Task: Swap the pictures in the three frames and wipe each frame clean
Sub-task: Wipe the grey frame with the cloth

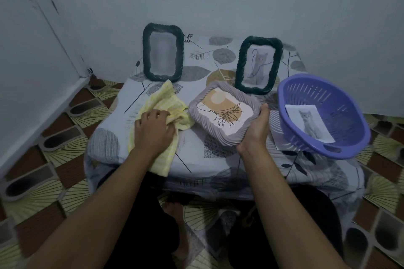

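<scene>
Left-hand fingers (154, 114) are curled and clamped on a bunched yellow cloth (167, 100), which lies on the counter (196, 153) towards its left edge. The left hand (153, 130) rests on top of it.

The right hand (255, 131) grips the near right rim of the grey frame (209, 89), thumb over the rim. The other fingers are hidden beneath. The frame is tilted, mid-counter, and holds a leaf print (220, 111).

Two dark frames stand along the far edge. The left dark frame (163, 52) has contents too blurred to read. The right dark frame (258, 65) shows a cat picture.

A purple basket (345, 113) at the right edge holds a loose cat print (310, 122).

Assessment: the grey frame appears loaded and due for wiping. Cloth and frame are apart. Which frames are already swapped or wiped cannot be established.
</scene>
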